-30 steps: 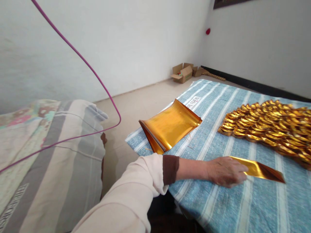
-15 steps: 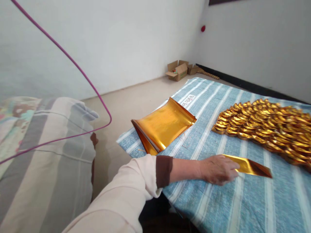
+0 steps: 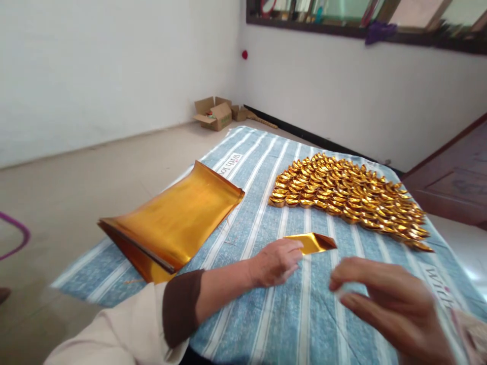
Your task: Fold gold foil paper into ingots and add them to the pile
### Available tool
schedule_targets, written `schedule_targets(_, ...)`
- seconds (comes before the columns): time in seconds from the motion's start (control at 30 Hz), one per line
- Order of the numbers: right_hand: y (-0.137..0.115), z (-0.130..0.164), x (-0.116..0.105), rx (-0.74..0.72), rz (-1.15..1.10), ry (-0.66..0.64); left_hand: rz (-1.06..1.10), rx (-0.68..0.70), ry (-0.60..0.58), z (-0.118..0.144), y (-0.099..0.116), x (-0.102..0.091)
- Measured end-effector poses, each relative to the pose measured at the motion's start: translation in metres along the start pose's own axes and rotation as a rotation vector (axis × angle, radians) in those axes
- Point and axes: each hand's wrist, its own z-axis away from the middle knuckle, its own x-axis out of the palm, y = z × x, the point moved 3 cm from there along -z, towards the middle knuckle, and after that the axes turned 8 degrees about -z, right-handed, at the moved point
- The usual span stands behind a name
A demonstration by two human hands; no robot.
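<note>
**Two hands over gold paper on a striped cloth**

Two hands work above a blue striped cloth spread over a low surface. The left hand rests on the cloth near its front edge, palm down, with its fingertips closed on the near end of a folded gold strip. The strip lies flat on the cloth and points away from the hand toward the right edge. The left forearm comes in from the front left corner, in a pale sleeve with a dark brown cuff.

The right hand hangs in the air close to the camera, above the front right part of the cloth. Its fingers are loosely curled, thumb and forefinger near each other, and it holds nothing that can be made out; it is blurred. It is near the strip but does not touch it.

A stack of gold sheets, curled up at both ends, lies at the left edge of the cloth, overhanging it slightly. A wide heap of folded gold pieces covers the far right part, well apart from the hands. A cardboard box stands on the floor by the far wall.
</note>
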Motion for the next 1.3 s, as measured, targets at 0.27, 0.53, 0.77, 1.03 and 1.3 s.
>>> schedule_targets(0.27,0.056,-0.012,0.068,-0.035,0.222,-0.085,0.048,-0.084,0.004,0.000,-0.009,-0.008)
schedule_targets(0.53,0.065,-0.007,0.084,-0.038,0.226,-0.089,0.083,-0.180,-0.005,0.000,-0.020,-0.013)
schedule_targets(0.77,0.067,-0.008,0.087,-0.025,0.251,-0.107,0.077,-0.158,0.027,-0.001,-0.027,-0.013)
schedule_targets(1.03,0.066,-0.011,0.087,-0.016,0.252,-0.068,0.056,-0.091,0.081,-0.003,-0.028,-0.015)
schedule_targets(1.3,0.065,-0.014,0.089,0.055,0.221,0.034,0.154,-0.121,0.103,-0.008,-0.035,-0.014)
